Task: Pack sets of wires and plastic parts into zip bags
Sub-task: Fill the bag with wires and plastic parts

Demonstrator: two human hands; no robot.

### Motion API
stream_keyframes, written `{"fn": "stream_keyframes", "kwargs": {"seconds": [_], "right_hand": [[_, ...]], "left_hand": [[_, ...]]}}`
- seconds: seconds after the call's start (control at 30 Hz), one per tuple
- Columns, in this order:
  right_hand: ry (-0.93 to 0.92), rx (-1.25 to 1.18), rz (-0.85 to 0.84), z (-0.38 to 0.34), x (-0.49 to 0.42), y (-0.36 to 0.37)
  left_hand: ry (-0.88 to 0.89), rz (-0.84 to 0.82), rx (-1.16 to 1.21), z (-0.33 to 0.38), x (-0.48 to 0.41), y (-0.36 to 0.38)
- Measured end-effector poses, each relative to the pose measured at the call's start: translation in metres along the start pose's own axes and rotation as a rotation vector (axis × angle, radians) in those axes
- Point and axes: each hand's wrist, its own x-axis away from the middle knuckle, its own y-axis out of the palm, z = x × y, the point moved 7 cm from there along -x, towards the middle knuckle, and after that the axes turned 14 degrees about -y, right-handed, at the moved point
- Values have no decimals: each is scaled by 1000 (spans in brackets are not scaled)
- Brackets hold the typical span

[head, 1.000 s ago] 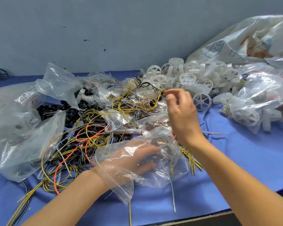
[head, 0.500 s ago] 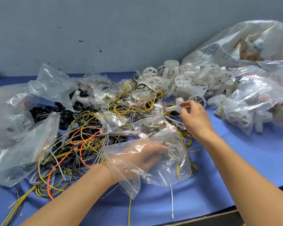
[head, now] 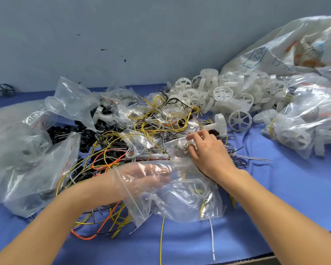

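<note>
My left hand point(head: 147, 175) is inside a clear zip bag point(head: 182, 201) near the table's front, fingers fairly straight, spreading it. The bag holds coiled white and yellow wires. My right hand point(head: 208, 153) lies just beyond the bag, its thumb and curled fingers pinching at the right edge of a small bag of metal parts point(head: 175, 148). A white plastic shaft-and-wheel part point(head: 219, 124) lies just past those fingers, untouched. Loose yellow, black and orange wires point(head: 107, 159) are tangled to the left. A heap of white plastic wheels point(head: 223, 93) sits behind.
Crumpled clear bags point(head: 27, 159) crowd the left side, over black plastic parts point(head: 65, 130). Filled bags of white parts point(head: 304, 127) and a big sack point(head: 287, 46) stand at the right. Blue cloth point(head: 285, 188) covers the table; a grey wall is close behind.
My right hand drew back from the white wheel heap, passed the shaft-and-wheel part and came down onto the small bag of metal parts. My left hand stayed inside the zip bag.
</note>
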Motion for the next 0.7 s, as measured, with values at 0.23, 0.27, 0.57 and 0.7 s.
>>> {"fn": "stream_keyframes", "kwargs": {"seconds": [0.23,0.27,0.57,0.7], "right_hand": [[-20,70,-2,-1,4,3],[-14,57,-10,-1,4,3],[94,-55,56,12,0,-8],[224,-140,137,32,-4,-15]], "left_hand": [[-280,157,34,-36,30,-46],[-282,158,32,-35,34,-49],[-222,617,480,-23,52,-97],[-144,689,520,-12,47,-98]]}}
